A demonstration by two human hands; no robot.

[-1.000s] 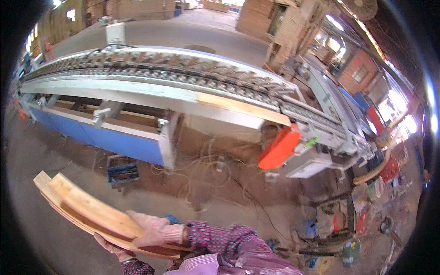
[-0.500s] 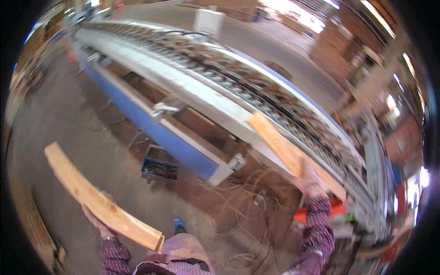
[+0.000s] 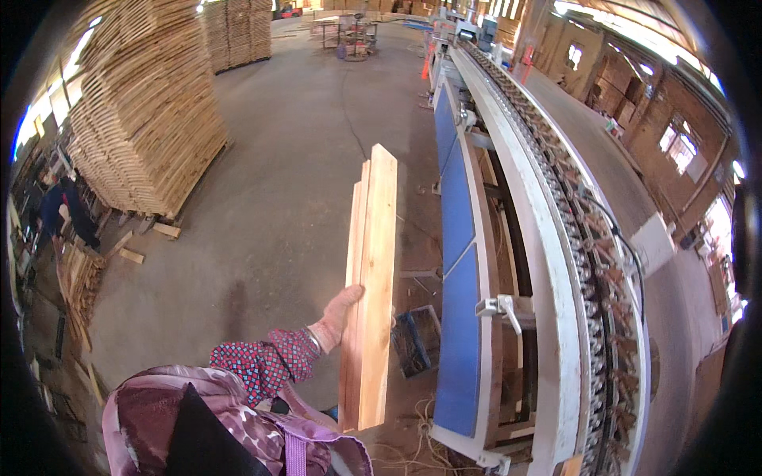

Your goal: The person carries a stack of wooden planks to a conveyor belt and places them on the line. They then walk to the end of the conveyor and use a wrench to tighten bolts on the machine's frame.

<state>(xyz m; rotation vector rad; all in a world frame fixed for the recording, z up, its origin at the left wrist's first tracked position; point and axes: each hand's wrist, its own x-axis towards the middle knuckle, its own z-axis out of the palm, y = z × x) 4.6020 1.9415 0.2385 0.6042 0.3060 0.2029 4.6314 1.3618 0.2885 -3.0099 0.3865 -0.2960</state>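
My left hand (image 3: 337,319) is closed around a small stack of pale wooden boards (image 3: 378,262), gripping them at about mid-length. Two or three boards lie face to face, held lengthwise away from me over the floor, their far ends staggered. My thumb presses the near side; most of the fingers are hidden behind the wood. Outside the picture, my right hand cannot be seen. At the lower edge, the end of another wooden piece (image 3: 570,466) shows on the long conveyor machine (image 3: 548,317).
Blue panels (image 3: 460,317) and a clamp with a handle (image 3: 506,309) line the machine's near side. A dark crate (image 3: 414,341) stands on the floor beside it. Tall stacks of planks (image 3: 151,119) rise at left, where another person (image 3: 63,210) bends over more wood.
The view has swung left along the machine. My left hand has brought its boards upright toward the middle of the view. My right hand, earlier on a board at the machine, has left the picture.
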